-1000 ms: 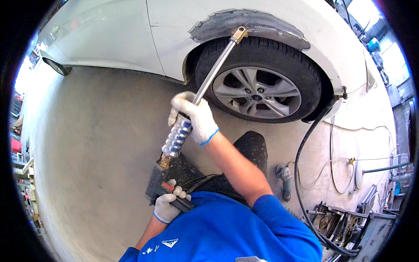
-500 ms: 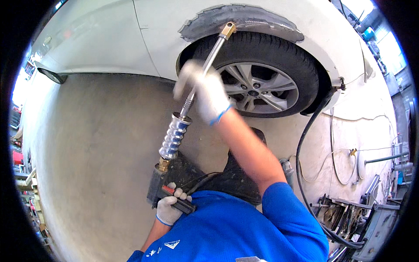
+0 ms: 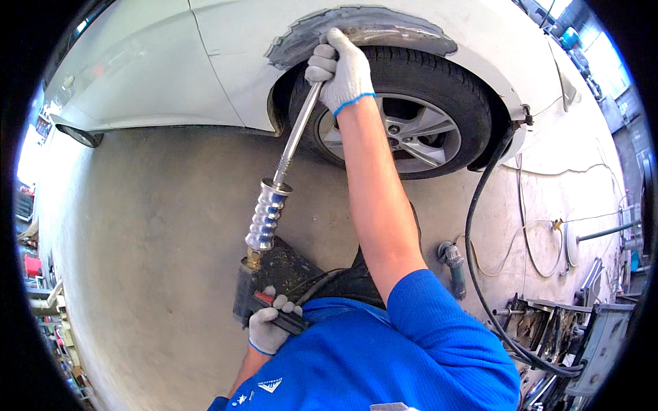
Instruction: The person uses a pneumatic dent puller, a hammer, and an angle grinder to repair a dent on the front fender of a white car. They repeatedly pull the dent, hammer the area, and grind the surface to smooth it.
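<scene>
A slide-hammer dent puller [image 3: 266, 220] with a ribbed metal weight stretches from my waist up to the white car's wheel arch. Its black pistol handle with a red trigger is gripped by my left hand [image 3: 269, 327], in a light knitted glove. My right hand [image 3: 343, 70], gloved alike, is closed round the far end of the shaft and hides the brass tip. That end lies at the sanded grey patch [image 3: 391, 29] on the fender, just above the tyre [image 3: 439, 81]. The weight sits low on the shaft, near the handle.
An angle grinder [image 3: 452, 268] lies on the floor right of my knee. A thick black cable [image 3: 473, 212] runs from a clamp [image 3: 524, 118] on the car's body down to a grey metal cabinet [image 3: 600, 349]. Thin hoses and metal parts lie at the right.
My right hand has slid up from the middle of the shaft to its far end and covers the tip. My left hand stays on the handle; the view has shifted slightly.
</scene>
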Tool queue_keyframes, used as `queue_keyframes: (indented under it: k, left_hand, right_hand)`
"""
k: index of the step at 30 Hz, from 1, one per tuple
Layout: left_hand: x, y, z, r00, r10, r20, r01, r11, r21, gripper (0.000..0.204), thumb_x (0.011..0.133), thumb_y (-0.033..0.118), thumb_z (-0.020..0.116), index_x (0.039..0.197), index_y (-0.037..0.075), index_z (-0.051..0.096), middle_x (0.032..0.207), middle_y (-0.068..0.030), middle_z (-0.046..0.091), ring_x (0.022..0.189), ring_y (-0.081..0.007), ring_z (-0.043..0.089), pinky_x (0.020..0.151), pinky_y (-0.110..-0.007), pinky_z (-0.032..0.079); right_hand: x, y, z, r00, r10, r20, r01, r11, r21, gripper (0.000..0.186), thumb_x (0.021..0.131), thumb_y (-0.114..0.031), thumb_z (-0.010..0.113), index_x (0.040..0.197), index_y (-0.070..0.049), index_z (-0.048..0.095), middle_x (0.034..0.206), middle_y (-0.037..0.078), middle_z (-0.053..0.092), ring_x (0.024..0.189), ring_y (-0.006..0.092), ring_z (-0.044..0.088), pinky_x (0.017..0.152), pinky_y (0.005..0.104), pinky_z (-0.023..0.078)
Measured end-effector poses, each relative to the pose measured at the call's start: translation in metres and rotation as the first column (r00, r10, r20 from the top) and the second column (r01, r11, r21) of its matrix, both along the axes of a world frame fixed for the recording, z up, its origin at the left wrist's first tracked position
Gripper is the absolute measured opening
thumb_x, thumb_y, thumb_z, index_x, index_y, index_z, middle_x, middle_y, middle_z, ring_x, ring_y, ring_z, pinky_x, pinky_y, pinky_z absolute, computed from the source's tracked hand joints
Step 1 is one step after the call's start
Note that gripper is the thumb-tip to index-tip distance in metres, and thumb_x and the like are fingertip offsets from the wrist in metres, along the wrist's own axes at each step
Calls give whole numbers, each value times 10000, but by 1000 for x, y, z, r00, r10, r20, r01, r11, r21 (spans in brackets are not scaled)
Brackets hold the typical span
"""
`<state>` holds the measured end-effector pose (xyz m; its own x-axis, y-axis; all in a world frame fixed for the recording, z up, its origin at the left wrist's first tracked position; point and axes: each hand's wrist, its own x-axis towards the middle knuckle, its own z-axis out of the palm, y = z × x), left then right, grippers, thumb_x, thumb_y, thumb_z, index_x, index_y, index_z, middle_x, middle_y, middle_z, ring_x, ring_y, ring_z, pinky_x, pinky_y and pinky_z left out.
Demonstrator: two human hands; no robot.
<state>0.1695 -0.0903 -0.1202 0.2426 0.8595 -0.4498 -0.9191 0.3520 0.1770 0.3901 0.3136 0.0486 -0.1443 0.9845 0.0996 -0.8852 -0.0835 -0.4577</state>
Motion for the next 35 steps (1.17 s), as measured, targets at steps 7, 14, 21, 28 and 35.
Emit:
queue_keyframes:
  k: [7, 14, 21, 28, 35]
  left_hand:
    - [-1, -1, 6, 999, -24, -47, 24, 1000, 2, 501, 789, 9, 636, 1257, 186, 611, 946, -25, 594, 949, -232, 618, 981, -504, 490]
    - [0, 8, 6, 999, -41, -17, 41, 999, -3, 478, 775, -3, 630, 1211, 192, 642, 907, -14, 564, 924, -220, 596, 977, -509, 491]
    - [2, 9, 6, 999, -32, -11, 32, 999, -1, 467, 776, -6, 627, 1201, 187, 640, 907, -14, 560, 925, -217, 595, 994, -511, 490]
    - [2, 8, 5, 999, -39, -5, 39, 999, 15, 444, 774, 0, 633, 1181, 176, 614, 931, -20, 580, 951, -220, 610, 987, -499, 491]
    - [1, 11, 10, 997, -33, -67, 32, 999, -11, 587, 768, 22, 645, 1329, 189, 594, 931, -31, 552, 973, -245, 588, 1030, -542, 458]
  right_hand:
    - [7, -11, 4, 978, -176, 113, 187, 978, -93, 151, 970, -90, 608, 864, -123, 506, 661, -53, 376, 471, 49, 307, 417, 231, 236]
    - [12, -9, 12, 965, -227, 129, 238, 968, -78, 145, 965, -94, 620, 867, -128, 519, 666, -46, 401, 471, 54, 322, 427, 240, 254]
    - [8, -8, 11, 958, -244, 149, 257, 963, -75, 142, 968, -111, 624, 860, -124, 534, 667, -43, 407, 471, 54, 325, 426, 240, 252]
    - [11, -6, 6, 972, -202, 117, 208, 977, -37, 127, 967, -126, 635, 879, -104, 545, 690, -22, 445, 492, 72, 377, 438, 251, 301]
    - [-7, -11, -35, 901, -309, 304, 276, 950, 147, 253, 913, -244, 718, 1022, -49, 599, 864, 115, 644, 736, 231, 655, 665, 403, 577]
